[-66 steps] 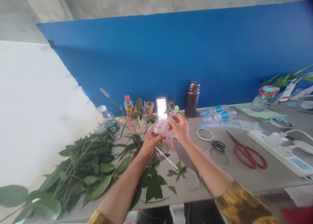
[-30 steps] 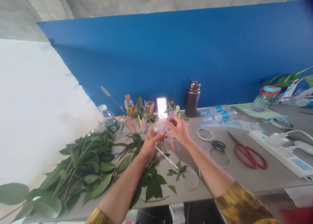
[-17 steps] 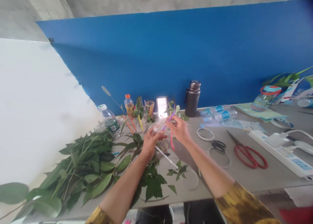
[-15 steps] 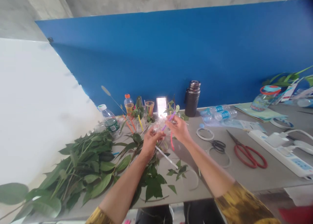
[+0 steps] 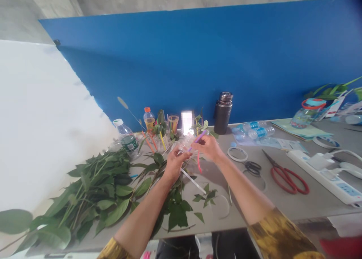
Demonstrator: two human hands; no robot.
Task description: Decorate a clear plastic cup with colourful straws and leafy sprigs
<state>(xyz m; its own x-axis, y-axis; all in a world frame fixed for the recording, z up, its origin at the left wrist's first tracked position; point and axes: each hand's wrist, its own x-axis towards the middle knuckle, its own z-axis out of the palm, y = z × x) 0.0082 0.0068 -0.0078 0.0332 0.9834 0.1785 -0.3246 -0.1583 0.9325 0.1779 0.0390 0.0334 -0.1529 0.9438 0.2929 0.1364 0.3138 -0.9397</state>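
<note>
My left hand (image 5: 175, 165) grips a small piece of clear plastic (image 5: 185, 142), probably cut from a bottle, between fingers and thumb. My right hand (image 5: 208, 147) pinches a purple straw (image 5: 198, 138) whose lower end meets the plastic. A pink straw (image 5: 199, 162) hangs just below my right hand; its attachment is hidden. Under my left wrist lies a white strip (image 5: 192, 180). Loose green leafy stems (image 5: 177, 210) and a larger pile of leafy branches (image 5: 98, 183) spread across the grey table (image 5: 226, 210) below my hands.
Behind my hands stand plastic bottles (image 5: 126, 137), a glass of coloured straws (image 5: 173, 124) and a dark flask (image 5: 223, 113). To the right lie plastic rings (image 5: 237, 154), black scissors (image 5: 252, 167), red-handled scissors (image 5: 287, 180) and a power strip (image 5: 325, 175).
My hands stay close together, with the purple straw and plastic still held. The straw now leans further right, and my right hand has shifted slightly right and down.
</note>
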